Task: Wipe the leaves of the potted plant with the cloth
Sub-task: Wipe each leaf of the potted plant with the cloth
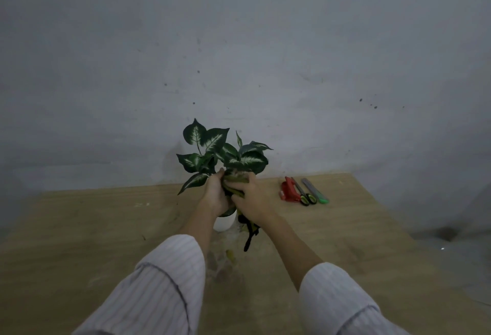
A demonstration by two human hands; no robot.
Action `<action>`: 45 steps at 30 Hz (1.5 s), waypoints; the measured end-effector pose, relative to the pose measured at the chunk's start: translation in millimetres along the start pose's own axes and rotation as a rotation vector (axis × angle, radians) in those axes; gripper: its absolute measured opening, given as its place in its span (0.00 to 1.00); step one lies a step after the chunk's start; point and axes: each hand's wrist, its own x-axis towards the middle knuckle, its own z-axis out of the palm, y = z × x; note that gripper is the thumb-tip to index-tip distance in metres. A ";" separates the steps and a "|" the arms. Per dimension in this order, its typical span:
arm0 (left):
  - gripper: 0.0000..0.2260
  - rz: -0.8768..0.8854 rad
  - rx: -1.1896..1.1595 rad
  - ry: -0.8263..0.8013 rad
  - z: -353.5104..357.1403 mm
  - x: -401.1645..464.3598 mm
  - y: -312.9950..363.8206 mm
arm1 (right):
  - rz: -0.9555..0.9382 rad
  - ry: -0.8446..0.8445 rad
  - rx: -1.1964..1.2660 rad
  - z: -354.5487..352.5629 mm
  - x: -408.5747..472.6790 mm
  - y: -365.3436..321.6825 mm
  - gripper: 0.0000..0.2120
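Observation:
A potted plant (pixel 225 152) with dark green, white-veined leaves stands in a white pot (pixel 224 221) near the back of the wooden table (pixel 106 228). My left hand (pixel 216 195) cups a low leaf from the left side. Pressed against that same leaf from the right is my right hand (pixel 252 200), which grips an olive-yellow cloth (pixel 235 184). A dark and yellow tail of the cloth (pixel 249 231) hangs down beside the pot. The leaf between my hands is mostly hidden.
To the right of the plant lie a red tool (pixel 288 191), scissors with black handles (pixel 305 194) and a grey cutter with a green end (pixel 316 191). A grey wall (pixel 239 55) rises directly behind the table. The table's right edge drops to the floor.

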 end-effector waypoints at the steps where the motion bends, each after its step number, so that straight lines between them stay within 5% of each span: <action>1: 0.21 -0.006 -0.032 0.013 0.1 -1.0 0.0 | 0.007 -0.012 0.047 -0.9 -1.0 0.7 0.18; 7: 0.24 -0.007 -0.072 -0.006 3.4 -2.9 -0.7 | 0.106 0.151 0.199 -22.4 24.7 15.1 0.14; 11: 0.22 0.002 -0.019 -0.031 11.6 -8.6 -5.3 | 0.099 -0.016 0.072 -18.5 19.9 8.8 0.18; 16: 0.21 -0.006 -0.103 0.027 11.6 -5.3 -7.6 | 0.062 -0.245 0.208 -34.9 10.4 10.1 0.18; 22: 0.22 -0.006 -0.096 0.000 18.3 -7.4 -9.0 | 0.111 -0.012 0.166 -25.0 32.9 29.6 0.19; 25: 0.22 -0.008 -0.104 0.014 18.9 -6.4 -6.4 | 0.034 -0.067 0.137 -15.6 23.5 24.4 0.20; 29: 0.21 -0.017 -0.104 0.079 12.8 -4.7 1.5 | 0.039 -0.378 0.216 -31.6 15.0 18.8 0.20; 35: 0.23 -0.019 -0.044 0.063 7.8 -11.0 4.6 | 0.078 0.005 0.224 -28.5 36.4 31.5 0.16; 39: 0.23 -0.009 0.013 0.062 9.2 -11.3 7.2 | 0.073 -0.168 0.039 -14.3 28.2 29.3 0.17; 43: 0.24 -0.031 0.029 0.081 8.0 -11.0 7.6 | 0.073 -0.385 0.177 -28.6 20.9 22.5 0.18; 45: 0.24 -0.024 0.000 0.082 5.6 -10.3 7.9 | 0.059 -0.291 0.206 -39.0 23.7 19.7 0.17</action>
